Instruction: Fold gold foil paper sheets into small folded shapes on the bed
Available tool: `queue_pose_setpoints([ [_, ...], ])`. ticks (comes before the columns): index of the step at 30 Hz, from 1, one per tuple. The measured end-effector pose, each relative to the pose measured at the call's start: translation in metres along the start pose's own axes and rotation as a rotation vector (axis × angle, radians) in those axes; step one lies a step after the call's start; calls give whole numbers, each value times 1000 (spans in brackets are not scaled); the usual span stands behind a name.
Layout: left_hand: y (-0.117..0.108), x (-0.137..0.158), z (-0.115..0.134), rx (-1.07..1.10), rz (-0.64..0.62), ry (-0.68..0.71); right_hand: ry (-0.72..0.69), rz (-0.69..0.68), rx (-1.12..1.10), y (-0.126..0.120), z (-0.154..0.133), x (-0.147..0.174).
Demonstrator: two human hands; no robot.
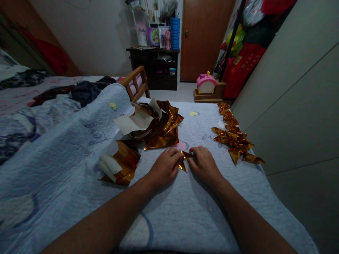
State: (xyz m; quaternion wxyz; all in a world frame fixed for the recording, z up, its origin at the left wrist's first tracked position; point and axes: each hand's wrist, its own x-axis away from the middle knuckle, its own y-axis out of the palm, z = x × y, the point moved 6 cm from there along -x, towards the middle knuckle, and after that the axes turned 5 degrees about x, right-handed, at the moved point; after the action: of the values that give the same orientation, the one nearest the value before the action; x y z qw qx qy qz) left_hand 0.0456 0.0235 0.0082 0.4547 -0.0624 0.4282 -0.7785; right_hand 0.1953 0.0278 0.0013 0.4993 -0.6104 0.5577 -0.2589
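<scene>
Between both hands, on the blue quilted sheet [185, 211], is a small partly folded piece of gold foil paper [182, 164] with a pale back showing. My left hand [166, 164] has closed fingers on its left side. My right hand [204, 163] pinches its right end. Just beyond my left hand lies a large fanned stack of gold foil paper [156, 121], some sheets curled to show their white backs. A smaller pile of gold foil paper [123, 164] lies left of my left hand. Folded gold foil pieces [234, 135] form a heap on the right.
A pale cabinet wall [296, 106] runs along the right side. Clothes [86, 91] and bedding lie at the left. Beyond the bed's far edge stand a wooden rail [135, 83], a dark shelf unit [156, 70], a pink toy [206, 83] and a brown door [205, 42].
</scene>
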Motion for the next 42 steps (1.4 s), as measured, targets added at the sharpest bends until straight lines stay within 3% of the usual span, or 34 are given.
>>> queue_pose_setpoints([
  [27,0,-1,2,7,-43,23,79,-7,-15,1,-2,-2],
  [42,1,-1,2,3,-42,41,10,-57,-81,0,-9,-3],
])
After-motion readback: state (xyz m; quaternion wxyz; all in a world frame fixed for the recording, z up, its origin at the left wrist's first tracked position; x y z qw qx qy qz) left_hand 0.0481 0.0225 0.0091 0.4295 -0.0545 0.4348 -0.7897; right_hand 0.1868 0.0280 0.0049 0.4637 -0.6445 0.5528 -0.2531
